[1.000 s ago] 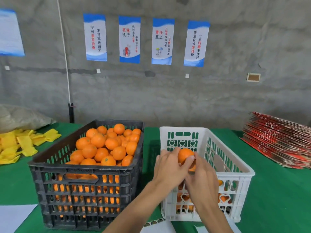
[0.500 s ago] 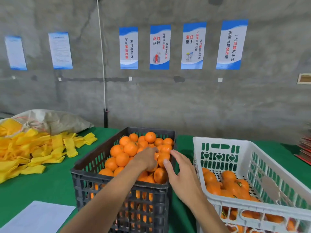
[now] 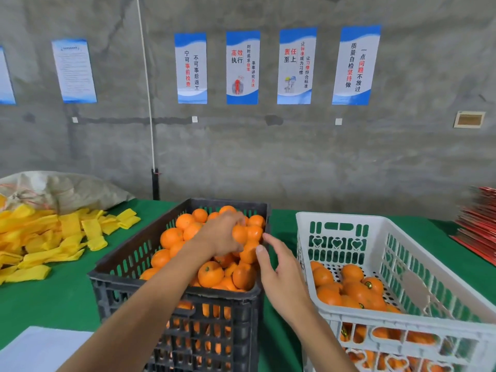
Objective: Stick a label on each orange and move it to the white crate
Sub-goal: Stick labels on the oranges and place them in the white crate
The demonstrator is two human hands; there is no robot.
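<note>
A black crate [image 3: 171, 288] full of oranges stands in the middle of the green table. My left hand [image 3: 220, 233] reaches into it, its fingers curled round one orange [image 3: 239, 233] on top of the pile. Beside it my right hand [image 3: 279, 272] hovers over the crate's right rim with relaxed fingers and holds nothing. To the right stands the white crate [image 3: 402, 320], its bottom covered with several oranges [image 3: 351, 288], some bearing small labels.
A heap of yellow foam sleeves [image 3: 48, 237] and a grey sack [image 3: 61, 189] lie at the left. A white sheet [image 3: 40, 347] lies at the near left edge. Stacked red cardboard [image 3: 480, 218] sits at the far right. A concrete wall with posters rises behind.
Both hands left the white crate, where they held an orange, and moved left to the black crate. My left hand now grips an orange there; the view has swung left.
</note>
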